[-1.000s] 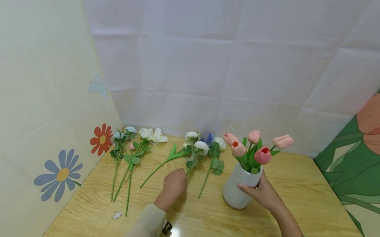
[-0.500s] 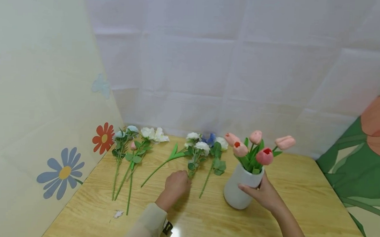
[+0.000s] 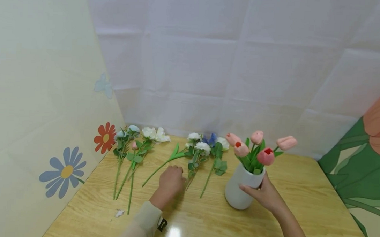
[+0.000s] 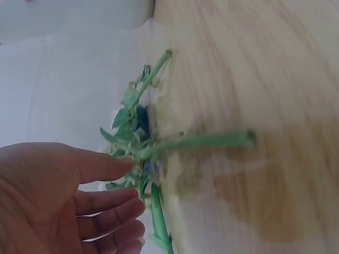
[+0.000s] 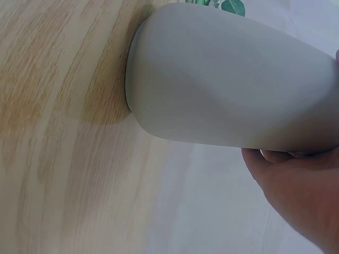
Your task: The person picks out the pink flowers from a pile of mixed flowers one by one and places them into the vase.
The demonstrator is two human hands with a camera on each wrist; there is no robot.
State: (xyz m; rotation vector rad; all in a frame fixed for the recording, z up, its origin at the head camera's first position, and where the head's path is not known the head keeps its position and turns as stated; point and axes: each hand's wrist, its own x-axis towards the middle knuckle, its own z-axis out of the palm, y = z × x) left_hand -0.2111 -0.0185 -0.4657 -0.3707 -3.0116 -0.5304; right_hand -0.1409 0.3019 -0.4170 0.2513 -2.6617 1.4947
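Observation:
Five-petal details aside, my right hand [image 3: 264,196] grips a white vase [image 3: 240,190] near its neck, thumb in front and the other fingers mostly hidden behind. Several pink tulips [image 3: 265,156] with green leaves stand in the vase. In the right wrist view the vase [image 5: 212,79] has its base on the table. My left hand [image 3: 171,180] is just left of a white flower spray [image 3: 203,148] lying on the table. The left wrist view shows this hand [image 4: 79,196] with thumb and fingers apart, close to a green stem [image 4: 212,141] and gripping nothing.
Left of my left hand lies a green leafy stem [image 3: 163,163]. Further left are white flowers [image 3: 149,132], pale blue flowers [image 3: 133,129] and a pink bud [image 3: 134,145]. A blue flower [image 3: 212,139] lies behind the white spray. A white scrap [image 3: 119,213] is near the front.
My left hand has drawn slightly left from the white spray's stems, and their lower ends now show. The right hand still holds the vase in place. The head view has shifted slightly.

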